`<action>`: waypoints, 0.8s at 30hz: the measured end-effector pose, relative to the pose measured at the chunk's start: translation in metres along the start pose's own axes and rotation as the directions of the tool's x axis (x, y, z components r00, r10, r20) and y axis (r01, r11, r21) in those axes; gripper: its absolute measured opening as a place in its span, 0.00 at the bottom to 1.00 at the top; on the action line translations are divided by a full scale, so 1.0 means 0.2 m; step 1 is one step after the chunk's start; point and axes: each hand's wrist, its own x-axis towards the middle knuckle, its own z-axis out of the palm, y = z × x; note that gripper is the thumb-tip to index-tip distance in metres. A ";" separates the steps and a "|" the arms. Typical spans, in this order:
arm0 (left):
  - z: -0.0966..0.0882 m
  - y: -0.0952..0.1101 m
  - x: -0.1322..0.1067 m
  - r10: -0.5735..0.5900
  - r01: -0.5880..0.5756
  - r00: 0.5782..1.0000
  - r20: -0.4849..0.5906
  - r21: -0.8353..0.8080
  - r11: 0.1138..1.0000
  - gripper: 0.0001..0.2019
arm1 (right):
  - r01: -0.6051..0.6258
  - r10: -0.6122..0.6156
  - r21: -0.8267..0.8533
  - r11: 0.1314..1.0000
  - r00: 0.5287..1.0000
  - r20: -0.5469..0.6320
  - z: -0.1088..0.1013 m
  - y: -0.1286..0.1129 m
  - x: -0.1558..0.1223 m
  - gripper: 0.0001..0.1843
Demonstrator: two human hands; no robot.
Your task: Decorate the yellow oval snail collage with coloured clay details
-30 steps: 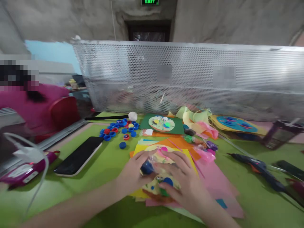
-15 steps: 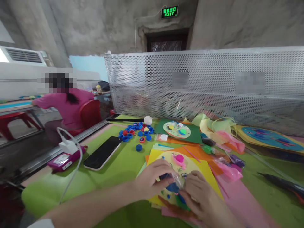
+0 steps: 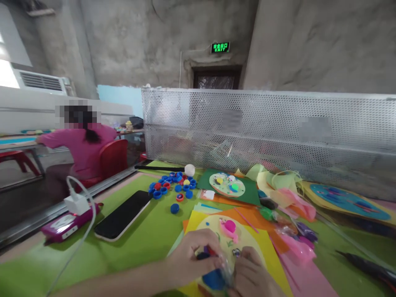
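Observation:
My left hand [image 3: 192, 260] and my right hand [image 3: 253, 278] meet over a cream round picture [image 3: 247, 232] on yellow paper [image 3: 275, 258]. Between my fingers is a small clear plastic bag [image 3: 227, 270], pinched from both sides. Dark blue material [image 3: 213, 279] shows under my left fingers; I cannot tell whether it lies in the bag or on the picture. A pink clay snail [image 3: 229, 227] sits on the upper part of the picture, beyond my hands. My hands hide most of the picture's lower part.
Bottle caps [image 3: 175, 178], a phone [image 3: 123, 215] and a purple power strip [image 3: 71, 222] are on the left. Behind stands a second round picture [image 3: 213, 181] on green card. Bagged clay [image 3: 298, 247] and a dark pen-like tool [image 3: 368, 266] lie right. A person [image 3: 83, 148] sits far left.
The view has tilted up, so the table and my hands sit lower in the picture. Both hands stay together on the plastic bag, with the fingers slightly shifted.

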 end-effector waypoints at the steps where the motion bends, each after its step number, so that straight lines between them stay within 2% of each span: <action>1: 0.00 0.00 0.00 0.018 -0.018 1.000 -0.016 -0.017 1.000 0.06 | -0.002 0.002 -0.015 1.000 1.000 -0.020 0.02 0.02 -0.01 0.15; 5: 0.01 0.00 -0.01 0.080 -0.081 0.996 -0.030 -0.037 0.996 0.04 | -0.021 0.019 -0.016 1.000 0.996 -0.092 0.03 0.03 -0.02 0.17; 10: 0.00 -0.01 0.00 0.061 -0.062 0.997 0.045 0.026 0.998 0.07 | -0.170 0.164 0.157 0.973 0.985 0.053 -0.06 -0.05 0.03 0.13; 12: 0.00 0.00 0.00 0.063 -0.067 0.994 0.085 0.051 0.996 0.09 | -0.193 0.180 0.184 0.964 0.980 0.084 -0.09 -0.07 0.05 0.13; 16: 0.03 0.03 0.00 0.147 -0.163 0.981 0.124 0.122 0.979 0.11 | -0.226 0.181 0.248 0.942 0.965 0.191 -0.14 -0.10 0.06 0.15; 20: 0.07 0.05 0.00 0.257 -0.276 0.960 0.115 0.214 0.937 0.13 | -0.275 0.232 0.268 0.923 0.955 0.182 -0.16 -0.08 0.06 0.14; 24: 0.07 0.10 0.04 0.288 -0.332 0.939 0.187 0.281 0.900 0.12 | -0.265 0.231 0.251 0.931 0.960 0.156 -0.16 -0.06 0.08 0.18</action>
